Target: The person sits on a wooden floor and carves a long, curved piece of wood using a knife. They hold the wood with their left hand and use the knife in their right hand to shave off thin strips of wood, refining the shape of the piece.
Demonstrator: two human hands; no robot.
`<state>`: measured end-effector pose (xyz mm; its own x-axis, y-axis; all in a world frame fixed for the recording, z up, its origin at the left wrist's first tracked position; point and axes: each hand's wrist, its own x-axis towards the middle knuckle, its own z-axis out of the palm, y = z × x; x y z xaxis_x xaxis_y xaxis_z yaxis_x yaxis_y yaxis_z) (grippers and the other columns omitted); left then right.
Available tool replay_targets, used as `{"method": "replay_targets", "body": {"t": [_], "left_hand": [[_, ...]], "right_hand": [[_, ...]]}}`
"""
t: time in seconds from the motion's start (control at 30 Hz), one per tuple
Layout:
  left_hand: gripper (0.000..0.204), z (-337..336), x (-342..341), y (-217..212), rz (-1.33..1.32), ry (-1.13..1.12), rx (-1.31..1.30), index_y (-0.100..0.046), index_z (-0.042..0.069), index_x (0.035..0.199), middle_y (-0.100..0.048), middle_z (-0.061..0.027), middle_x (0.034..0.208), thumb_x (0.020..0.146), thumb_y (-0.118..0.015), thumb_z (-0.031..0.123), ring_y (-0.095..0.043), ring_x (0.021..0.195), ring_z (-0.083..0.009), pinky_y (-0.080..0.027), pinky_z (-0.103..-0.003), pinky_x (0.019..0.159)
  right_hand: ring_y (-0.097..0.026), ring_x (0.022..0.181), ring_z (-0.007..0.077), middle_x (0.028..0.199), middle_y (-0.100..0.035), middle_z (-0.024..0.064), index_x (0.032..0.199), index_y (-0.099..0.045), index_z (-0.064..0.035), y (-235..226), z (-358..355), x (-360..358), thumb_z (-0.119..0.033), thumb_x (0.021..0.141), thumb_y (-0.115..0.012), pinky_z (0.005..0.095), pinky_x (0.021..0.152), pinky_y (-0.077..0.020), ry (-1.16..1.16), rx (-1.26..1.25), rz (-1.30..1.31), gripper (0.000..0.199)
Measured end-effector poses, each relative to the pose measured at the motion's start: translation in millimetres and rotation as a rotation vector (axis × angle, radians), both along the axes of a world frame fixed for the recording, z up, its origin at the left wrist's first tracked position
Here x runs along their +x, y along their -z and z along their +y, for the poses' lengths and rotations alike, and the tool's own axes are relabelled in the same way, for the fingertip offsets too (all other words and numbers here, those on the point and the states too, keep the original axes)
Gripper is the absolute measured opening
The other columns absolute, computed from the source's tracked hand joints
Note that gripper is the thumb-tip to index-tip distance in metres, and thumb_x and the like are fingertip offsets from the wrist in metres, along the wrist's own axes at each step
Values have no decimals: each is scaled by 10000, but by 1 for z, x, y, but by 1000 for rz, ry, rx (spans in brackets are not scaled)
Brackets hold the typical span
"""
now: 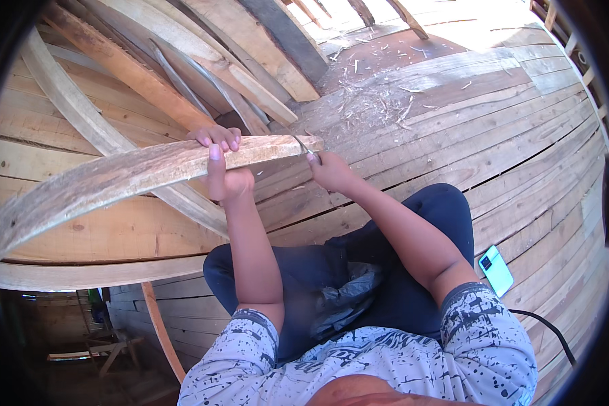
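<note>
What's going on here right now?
A seated person grips a long, curved, pale wooden plank in the left hand. The right hand, at the plank's right end, holds a thin, dark object, too small to identify, against the wood. Pale, curled wood shavings lie on the brown board floor beyond.

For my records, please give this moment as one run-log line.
Left hand: grips curved plank | Right hand: holds thin dark object at plank's end | Phone: at right | Shavings: scattered ahead
</note>
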<state>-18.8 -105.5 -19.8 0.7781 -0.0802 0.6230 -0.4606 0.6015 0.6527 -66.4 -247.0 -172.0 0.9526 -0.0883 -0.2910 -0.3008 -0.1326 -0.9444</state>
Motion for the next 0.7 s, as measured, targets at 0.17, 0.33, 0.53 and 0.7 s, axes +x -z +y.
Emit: {"method": "replay_targets", "body": {"t": [0.17, 0.33, 0.53, 0.7], "left_hand": [[244, -3, 9, 19, -40, -68, 41, -421, 121, 918, -437, -21, 762, 754, -576, 28, -464, 719, -140, -409, -327, 735], [329, -9, 21, 19, -167, -268, 268, -482, 61, 1059, -490, -81, 920, 761, -620, 71, -517, 961, -211, -447, -382, 874], [471, 5, -5, -22, -150, -664, 128, -461, 3, 1270, -502, -133, 1158, 877, -628, 202, -515, 1125, -297, -430, -493, 1024], [274, 23, 0, -34, -109, -534, 218, -508, 41, 1109, -515, -121, 1008, 913, -595, 211, -541, 1010, -267, -461, -464, 916]], "right_hand": [[-613, 659, 273, 698, -620, 152, 916, -616, 44, -16, -1, 13, -276, 1020, -472, 432, 621, -462, -65, 127, -196, 366], [-588, 638, 281, 685, -598, 144, 874, -605, 32, -5, 5, 13, -315, 1034, -441, 452, 637, -447, 74, 59, -117, 416], [-629, 693, 318, 735, -636, 178, 897, -627, 39, 11, 7, 24, -341, 1022, -455, 449, 671, -462, 69, 43, -14, 436], [-637, 698, 324, 768, -659, 201, 921, -637, 58, 28, 1, 32, -358, 1014, -466, 448, 684, -469, 98, 40, 79, 459]]}}
